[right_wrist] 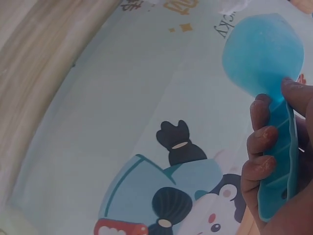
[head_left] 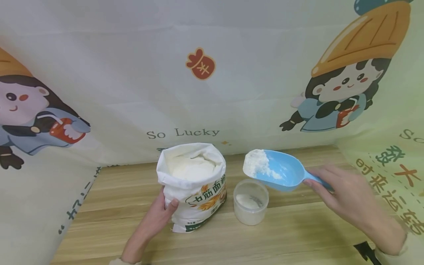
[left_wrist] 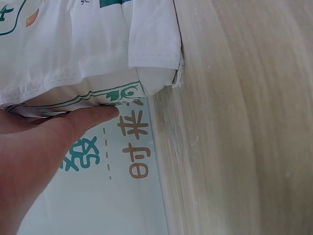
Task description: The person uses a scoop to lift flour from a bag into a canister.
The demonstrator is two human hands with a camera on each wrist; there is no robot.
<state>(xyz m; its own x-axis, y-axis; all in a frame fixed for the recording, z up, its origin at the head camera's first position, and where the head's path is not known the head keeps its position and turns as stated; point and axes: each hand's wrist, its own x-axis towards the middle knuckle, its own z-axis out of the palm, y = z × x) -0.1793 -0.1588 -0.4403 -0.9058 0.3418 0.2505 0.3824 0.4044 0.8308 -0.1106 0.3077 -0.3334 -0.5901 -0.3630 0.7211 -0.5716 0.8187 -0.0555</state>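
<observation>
An upright white flour bag (head_left: 180, 193), its top rolled back, stands on the wooden table with flour (head_left: 192, 169) showing inside. My left hand (head_left: 158, 215) grips the bag's lower left side, thumb in front and fingers mostly hidden behind. In my right hand (head_left: 347, 195) is a blue scoop (head_left: 291, 171), held by its handle. White flour (head_left: 256, 162) lies in the front of the scoop, which is raised above and behind a clear round tub (head_left: 250, 213). Some white powder sits in that tub. From the right wrist view, fingers curl round the ribbed handle (right_wrist: 279, 147).
A pale printed cloth (head_left: 132, 73) hangs behind the wooden table (head_left: 285, 235) and along both sides. A small black object (head_left: 366, 252) shows at the lower right, near the right sleeve (head_left: 397, 254).
</observation>
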